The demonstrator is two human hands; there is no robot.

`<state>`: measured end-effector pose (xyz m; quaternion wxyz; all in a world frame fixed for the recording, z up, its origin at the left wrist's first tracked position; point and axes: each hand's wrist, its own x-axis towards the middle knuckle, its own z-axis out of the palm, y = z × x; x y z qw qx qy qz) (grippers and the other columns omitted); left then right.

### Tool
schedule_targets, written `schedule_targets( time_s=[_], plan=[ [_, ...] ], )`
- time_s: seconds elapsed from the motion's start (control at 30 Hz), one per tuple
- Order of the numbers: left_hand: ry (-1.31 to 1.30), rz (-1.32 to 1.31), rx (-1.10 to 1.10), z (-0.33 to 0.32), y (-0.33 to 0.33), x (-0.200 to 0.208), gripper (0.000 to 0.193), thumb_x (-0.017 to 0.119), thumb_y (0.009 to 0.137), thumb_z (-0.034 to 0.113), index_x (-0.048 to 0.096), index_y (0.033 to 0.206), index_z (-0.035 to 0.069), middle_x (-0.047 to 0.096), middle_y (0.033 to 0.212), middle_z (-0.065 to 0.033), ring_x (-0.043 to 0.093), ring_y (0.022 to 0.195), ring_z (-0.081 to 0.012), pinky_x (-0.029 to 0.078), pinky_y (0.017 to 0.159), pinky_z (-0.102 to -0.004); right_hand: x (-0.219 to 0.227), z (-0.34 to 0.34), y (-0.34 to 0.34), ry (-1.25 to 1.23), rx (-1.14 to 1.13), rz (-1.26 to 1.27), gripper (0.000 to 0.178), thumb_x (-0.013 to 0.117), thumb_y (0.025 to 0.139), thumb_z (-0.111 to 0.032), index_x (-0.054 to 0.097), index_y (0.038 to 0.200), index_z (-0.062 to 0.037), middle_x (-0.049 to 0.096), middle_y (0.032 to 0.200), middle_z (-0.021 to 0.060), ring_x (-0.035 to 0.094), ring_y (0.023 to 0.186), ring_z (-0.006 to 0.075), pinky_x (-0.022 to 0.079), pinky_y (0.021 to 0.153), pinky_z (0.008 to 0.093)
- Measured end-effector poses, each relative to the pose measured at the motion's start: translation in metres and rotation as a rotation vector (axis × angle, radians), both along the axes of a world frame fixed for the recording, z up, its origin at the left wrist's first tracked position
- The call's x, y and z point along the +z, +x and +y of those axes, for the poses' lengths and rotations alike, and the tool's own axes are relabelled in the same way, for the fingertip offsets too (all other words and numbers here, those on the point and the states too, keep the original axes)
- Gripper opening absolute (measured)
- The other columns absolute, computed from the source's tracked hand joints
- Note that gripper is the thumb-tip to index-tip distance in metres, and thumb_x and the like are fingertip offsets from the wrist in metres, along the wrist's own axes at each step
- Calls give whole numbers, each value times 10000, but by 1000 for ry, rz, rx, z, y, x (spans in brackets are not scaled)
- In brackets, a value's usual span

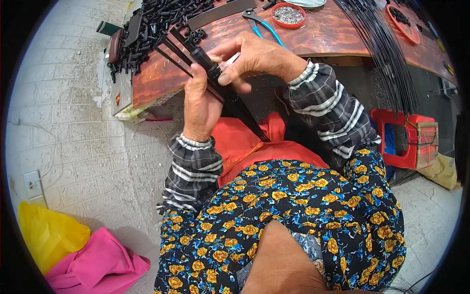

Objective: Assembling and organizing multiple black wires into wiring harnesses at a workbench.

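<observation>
A black umbrella frame, a bundle of thin ribs around a thick ringed collar, slants from above the table's edge down to my lap. My left hand is closed around it just below the collar, thumb laid along the side. Close against the collar's right side, my right hand is closed in a pinch. Between its thumb and fingers shows a small pale, shiny piece, too small to name. The right fingertips are partly hidden behind the frame.
On the wooden table lie a heap of black plastic parts, blue-handled pliers, a red bowl of small metal pieces and long black rods hanging over the edge. A red stool stands at right; yellow and pink bags lie at lower left.
</observation>
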<state>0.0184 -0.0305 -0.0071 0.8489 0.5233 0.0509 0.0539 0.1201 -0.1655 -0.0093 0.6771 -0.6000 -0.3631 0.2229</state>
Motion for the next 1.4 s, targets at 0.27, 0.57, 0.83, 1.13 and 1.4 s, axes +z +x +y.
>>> schedule_targets(
  time_s=[0.27,0.57,0.83,1.13,1.4],
  plan=[
    [-154,-223,29,1,2,-30,511,452,946,521,531,1092,38,498,623,-43,452,438,-146,381,399,-282,-9,7,-29,221,84,281,461,715,798,-51,563,1219,57,642,773,87,635,558,154,515,476,253],
    [-67,-186,269,-11,-4,-15,549,509,939,483,550,1136,-28,547,707,-36,436,464,-83,345,387,-225,-10,18,-54,193,-258,-3,188,693,820,-44,611,962,48,642,767,82,623,544,118,492,445,222],
    [-98,-140,154,-8,-8,-15,607,466,940,522,570,1135,-44,552,685,-57,419,439,-99,323,387,-226,-6,9,-47,193,-117,194,134,626,880,-80,634,821,39,626,669,54,595,548,89,475,476,220],
    [-76,-165,188,-10,-7,-14,619,427,960,514,544,1167,-57,455,559,-15,392,429,-90,303,387,-230,-10,13,-61,185,-402,-61,113,653,863,-91,660,804,5,625,664,38,548,608,84,434,569,219],
    [-142,-197,89,-7,-6,-16,616,413,972,493,516,1186,-76,456,573,-16,390,432,-83,305,392,-233,-18,12,-35,260,-670,-931,89,723,757,-16,697,841,-20,628,812,82,605,674,184,486,616,286]
  ],
)
